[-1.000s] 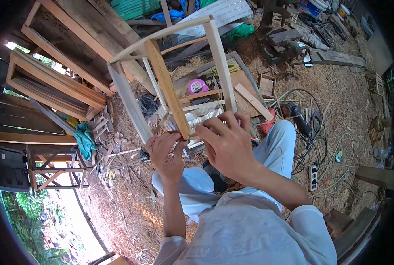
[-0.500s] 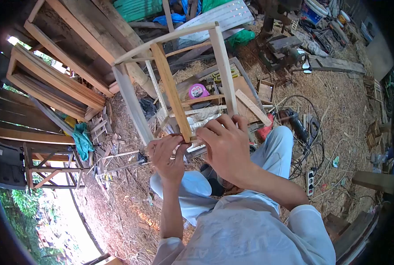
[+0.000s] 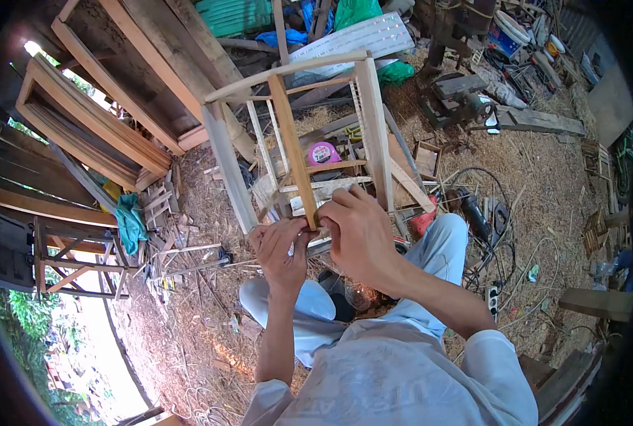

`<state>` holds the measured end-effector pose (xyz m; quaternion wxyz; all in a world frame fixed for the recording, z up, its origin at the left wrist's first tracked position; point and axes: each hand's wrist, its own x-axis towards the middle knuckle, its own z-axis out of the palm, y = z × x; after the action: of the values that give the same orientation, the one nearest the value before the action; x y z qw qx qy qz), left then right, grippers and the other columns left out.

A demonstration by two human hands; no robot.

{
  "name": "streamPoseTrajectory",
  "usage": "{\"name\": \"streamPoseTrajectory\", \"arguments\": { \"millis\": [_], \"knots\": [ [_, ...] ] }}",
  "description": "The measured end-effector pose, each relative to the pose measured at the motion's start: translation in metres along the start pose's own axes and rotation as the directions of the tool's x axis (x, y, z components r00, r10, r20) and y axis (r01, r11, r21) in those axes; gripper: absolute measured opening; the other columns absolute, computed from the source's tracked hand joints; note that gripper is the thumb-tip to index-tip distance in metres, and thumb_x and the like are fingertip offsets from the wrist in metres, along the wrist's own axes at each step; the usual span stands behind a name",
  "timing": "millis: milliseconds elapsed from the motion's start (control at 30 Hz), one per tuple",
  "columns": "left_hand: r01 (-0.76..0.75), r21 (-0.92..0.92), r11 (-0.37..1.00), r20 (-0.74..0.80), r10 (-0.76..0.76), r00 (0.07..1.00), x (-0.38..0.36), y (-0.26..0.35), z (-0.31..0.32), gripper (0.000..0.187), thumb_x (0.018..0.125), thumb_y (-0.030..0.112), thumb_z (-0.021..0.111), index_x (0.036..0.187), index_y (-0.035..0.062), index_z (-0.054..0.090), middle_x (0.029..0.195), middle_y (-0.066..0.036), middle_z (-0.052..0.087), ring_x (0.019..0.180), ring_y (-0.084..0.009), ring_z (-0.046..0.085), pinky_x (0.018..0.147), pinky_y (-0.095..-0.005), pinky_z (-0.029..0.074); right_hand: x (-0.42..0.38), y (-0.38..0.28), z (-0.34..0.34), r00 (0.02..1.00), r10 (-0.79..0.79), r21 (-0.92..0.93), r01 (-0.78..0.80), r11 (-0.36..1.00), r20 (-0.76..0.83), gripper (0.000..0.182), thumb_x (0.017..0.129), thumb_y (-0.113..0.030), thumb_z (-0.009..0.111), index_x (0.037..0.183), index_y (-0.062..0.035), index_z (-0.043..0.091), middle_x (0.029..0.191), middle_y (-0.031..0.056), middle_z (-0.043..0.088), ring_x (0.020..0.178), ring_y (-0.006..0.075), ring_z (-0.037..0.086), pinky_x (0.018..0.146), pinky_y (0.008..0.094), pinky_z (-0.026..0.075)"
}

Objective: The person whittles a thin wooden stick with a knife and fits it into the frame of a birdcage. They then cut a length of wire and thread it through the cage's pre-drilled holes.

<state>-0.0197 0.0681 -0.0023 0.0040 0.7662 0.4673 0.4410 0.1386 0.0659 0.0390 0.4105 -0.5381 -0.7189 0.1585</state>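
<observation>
A pale wooden frame [image 3: 225, 167] with a curved top rail [image 3: 288, 71] stands in front of my knees. A browner wooden slat [image 3: 293, 135] runs down its middle from that rail toward me. At the slat's near end, my left hand [image 3: 281, 254] is closed, thumb and fingers pinching it from the left. My right hand [image 3: 359, 231] is closed at the same end from the right, fingers curled. The exact contact of the fingertips is partly hidden. Behind the slat, a pink tape measure [image 3: 323, 153] shows through the frame.
Thin wood offcuts and shavings cover the ground. To the right lie a power tool [image 3: 476, 213] with a looping cable and a power strip [image 3: 492, 301]. A vise-like metal block [image 3: 458, 99] stands farther off. Large wooden frames [image 3: 93, 121] lean at the left.
The view has shifted slightly, and the frame appears lower and further right. Both hands stay at the slat's near end, the right fingers now curled more tightly.
</observation>
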Motion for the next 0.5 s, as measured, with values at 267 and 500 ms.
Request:
{"name": "streamPoseTrajectory", "arguments": {
  "millis": [267,500],
  "knots": [
    [0.024,-0.07,0.997,0.002,-0.024,1.0,0.006,0.002,-0.002,0.029,0.066,-0.001,0.072,0.093,0.009,0.065,0.088,-0.002,0.067,0.086,-0.0188,0.063,0.081,-0.0354,0.037,0.009,0.001,-0.001,0.999,0.004,0.071,-0.008,0.997,0.048,0.006,0.065,0.002,0.06,0.07,-0.0003,0.062,0.074,0.0129,0.058,0.077,0.031,0.053,0.069,0.0406,0.044],
    [-0.007,-0.112,0.994,0.231,0.032,0.972,0.023,-0.004,-0.018,0.022,0.069,0.012,0.076,0.088,0.0091,0.067,0.086,-0.003,0.069,0.081,-0.0206,0.064,0.08,-0.035,0.041,0.009,0.006,-0.034,0.971,0.03,-0.026,-0.024,0.999,0.239,0.005,0.078,-0.004,0.061,0.08,-0.0009,0.064,0.079,0.0161,0.061,0.084,0.0355,0.059,0.07,0.0454,0.046]
  ]
}}
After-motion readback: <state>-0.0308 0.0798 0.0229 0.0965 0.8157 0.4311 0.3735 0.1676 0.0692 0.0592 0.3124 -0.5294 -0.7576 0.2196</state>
